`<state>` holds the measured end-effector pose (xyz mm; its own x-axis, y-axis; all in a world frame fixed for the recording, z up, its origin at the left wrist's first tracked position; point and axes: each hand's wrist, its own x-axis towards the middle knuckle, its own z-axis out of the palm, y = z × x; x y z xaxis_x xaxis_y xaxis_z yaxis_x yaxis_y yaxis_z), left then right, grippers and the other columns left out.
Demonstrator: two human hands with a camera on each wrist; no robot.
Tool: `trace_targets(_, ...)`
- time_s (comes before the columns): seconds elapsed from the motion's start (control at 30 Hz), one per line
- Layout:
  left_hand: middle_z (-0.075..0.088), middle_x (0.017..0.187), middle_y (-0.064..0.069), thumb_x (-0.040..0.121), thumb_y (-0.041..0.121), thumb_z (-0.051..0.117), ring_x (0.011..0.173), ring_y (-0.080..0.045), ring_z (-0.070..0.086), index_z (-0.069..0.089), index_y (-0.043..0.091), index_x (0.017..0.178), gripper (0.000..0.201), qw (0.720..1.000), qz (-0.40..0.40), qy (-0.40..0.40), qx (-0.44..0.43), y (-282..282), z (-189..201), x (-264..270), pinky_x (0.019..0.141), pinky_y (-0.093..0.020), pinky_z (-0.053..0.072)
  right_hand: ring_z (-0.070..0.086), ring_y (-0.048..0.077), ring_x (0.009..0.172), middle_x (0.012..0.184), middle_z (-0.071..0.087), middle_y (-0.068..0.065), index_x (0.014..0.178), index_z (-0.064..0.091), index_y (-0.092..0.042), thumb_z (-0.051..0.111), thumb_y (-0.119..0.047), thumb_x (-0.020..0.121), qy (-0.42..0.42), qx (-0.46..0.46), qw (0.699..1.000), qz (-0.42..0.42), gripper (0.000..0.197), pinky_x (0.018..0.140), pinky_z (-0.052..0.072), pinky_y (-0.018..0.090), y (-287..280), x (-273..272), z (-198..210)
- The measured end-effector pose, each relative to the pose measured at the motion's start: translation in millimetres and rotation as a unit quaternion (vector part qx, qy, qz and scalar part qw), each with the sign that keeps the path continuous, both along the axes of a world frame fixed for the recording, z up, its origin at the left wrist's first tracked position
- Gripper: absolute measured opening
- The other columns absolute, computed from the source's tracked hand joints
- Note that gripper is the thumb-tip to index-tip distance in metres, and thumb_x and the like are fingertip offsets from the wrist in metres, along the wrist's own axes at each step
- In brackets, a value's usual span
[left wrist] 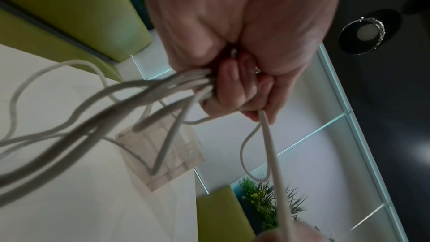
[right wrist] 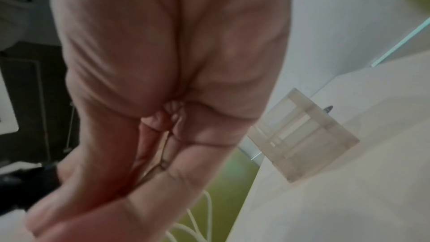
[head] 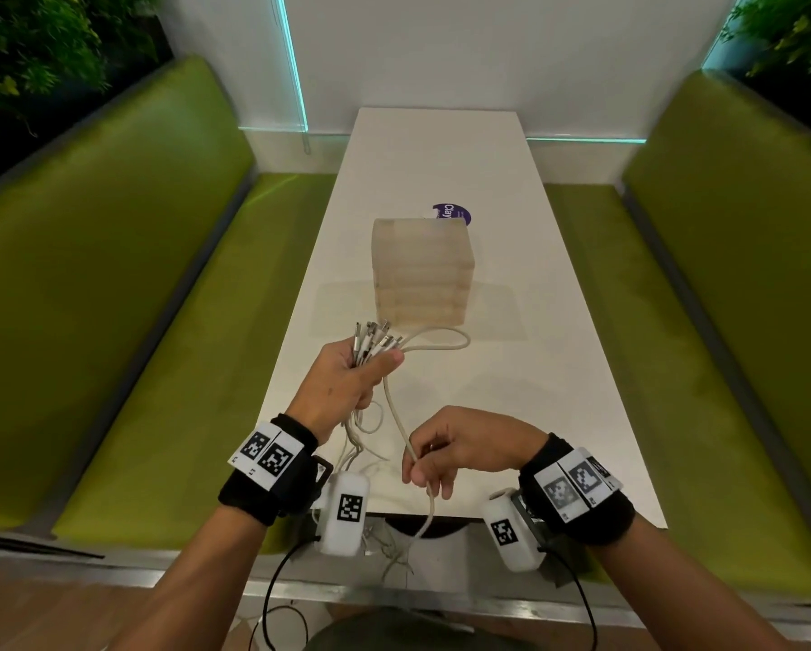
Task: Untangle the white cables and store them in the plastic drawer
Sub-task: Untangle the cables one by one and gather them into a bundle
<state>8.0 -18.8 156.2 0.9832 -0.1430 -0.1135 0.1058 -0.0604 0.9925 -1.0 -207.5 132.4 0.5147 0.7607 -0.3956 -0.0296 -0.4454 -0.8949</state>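
Observation:
My left hand (head: 347, 382) grips a bundle of white cables (head: 376, 343) just below their metal plug ends, which fan out above my fist; the strands (left wrist: 144, 91) trail from my curled fingers (left wrist: 235, 87). One white cable (head: 394, 406) loops over the table toward the drawer and runs down into my right hand (head: 434, 455), which pinches it near the table's near edge. The rest of the cables hang off that edge. The translucent plastic drawer unit (head: 422, 270) (left wrist: 163, 152) (right wrist: 302, 135) stands upright mid-table, just beyond the plugs, its drawers closed.
The narrow white table (head: 558, 368) runs away from me between two green benches (head: 135, 321) (head: 723, 321). A purple sticker (head: 452, 212) lies behind the drawer unit. A white wall closes the far end.

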Motion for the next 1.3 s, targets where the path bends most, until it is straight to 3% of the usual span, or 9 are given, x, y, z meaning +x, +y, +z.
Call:
trace_targets(0.13,0.032,0.046,0.012,0.088,0.018,0.065,0.043,-0.01,0.022,0.054,0.03,0.049,0.042,0.999,-0.015,0.011,0.032,-1.7,-4.8,-2.0,0.041,-0.023,0.022,0.065,0.021,0.073,0.089,0.068,0.019,0.091,0.071,-0.005,0.068,-0.015,0.084,-0.059,-0.057,0.996,-0.032,0.013,0.072,0.057,0.028,-1.4,4.1,-18.1)
trace_targets(0.27,0.033,0.052,0.007,0.086,0.02,0.068,0.047,-0.013,0.024,0.053,0.02,0.065,0.026,0.996,-0.037,0.041,0.072,-1.1,-20.8,-10.4,0.043,-0.027,0.022,0.068,0.028,0.081,0.098,0.068,0.003,0.105,0.068,-0.011,0.075,-0.022,0.077,-0.091,-0.167,0.98,-0.054,0.031,0.076,0.054,0.032,-17.0,10.1,-38.4)
trace_targets(0.37,0.031,0.051,0.007,0.086,0.023,0.068,0.046,-0.014,0.024,0.049,0.013,0.071,0.026,0.99,-0.073,0.057,0.108,2.7,-31.9,-15.8,0.043,-0.028,0.02,0.063,0.021,0.085,0.118,0.059,0.004,0.124,0.055,-0.011,0.075,-0.019,0.078,-0.118,-0.224,0.958,-0.133,0.05,0.078,0.052,0.028,-34.7,20.5,-37.0)
trace_targets(0.47,0.032,0.05,0.009,0.086,0.024,0.068,0.045,-0.012,0.025,0.044,0.017,0.067,0.032,0.981,-0.106,0.076,0.142,4.6,-38.0,-18.9,0.043,-0.027,0.022,0.054,0.018,0.108,0.136,0.048,0.005,0.14,0.037,-0.014,0.069,-0.017,0.084,-0.179,-0.252,0.934,-0.176,0.065,0.091,0.044,0.027,-48.4,28.2,-22.7)
trace_targets(0.6,0.032,0.051,0.008,0.086,0.025,0.068,0.046,-0.013,0.027,0.042,0.018,0.065,0.035,0.977,-0.122,0.085,0.151,7.4,-41.5,-20.4,0.045,-0.028,0.024,0.051,0.011,0.118,0.144,0.036,-0.012,0.149,0.01,-0.037,0.059,-0.001,0.086,-0.114,-0.175,0.976,-0.069,0.088,0.091,0.05,0.024,-58.1,26.7,-0.6)
trace_targets(0.77,0.032,0.051,0.008,0.087,0.023,0.068,0.045,-0.013,0.027,0.041,0.022,0.06,0.037,0.978,-0.123,0.087,0.146,14.3,-41.5,-19.5,0.044,-0.026,0.024,0.063,0.015,0.106,0.133,0.054,0.002,0.145,0.032,-0.024,0.05,0.012,0.087,-0.004,-0.044,0.999,-0.023,0.07,0.088,0.053,0.027,-61.2,19.9,17.6)
trace_targets(0.97,0.031,0.048,0.01,0.089,0.02,0.064,0.042,-0.008,0.024,0.043,0.019,0.062,0.035,0.991,-0.081,0.071,0.078,16.4,-36.8,-22.1,0.04,-0.02,0.023,0.063,0.008,0.082,0.103,0.067,0.001,0.122,0.061,-0.01,0.043,0.01,0.087,-0.057,-0.065,0.996,-0.03,0.044,0.073,0.053,0.021,-55.8,16.9,16.8)
trace_targets(1.17,0.023,0.053,0.006,0.084,0.022,0.067,0.044,-0.01,0.015,0.045,0.017,0.063,0.03,0.997,-0.032,0.026,-0.063,17.5,-12.9,-12.4,0.04,-0.022,0.017,0.058,0.013,0.081,0.114,0.066,0.003,0.128,0.055,-0.015,0.04,0.005,0.083,-0.091,-0.224,0.962,0.126,0.052,0.075,0.049,0.022,-28.7,-2.3,-26.9)
trace_targets(1.3,0.024,0.05,0.011,0.077,0.03,0.072,0.043,-0.008,0.016,0.052,0.016,0.066,0.027,0.99,-0.053,-0.008,-0.13,14.9,9.2,-11.2,0.04,-0.02,0.016,0.052,0.017,0.103,0.129,0.057,0.004,0.138,0.043,-0.018,0.04,0.004,0.086,-0.097,-0.26,0.948,0.156,0.057,0.095,0.042,0.028,-20.5,-16.4,-50.5)
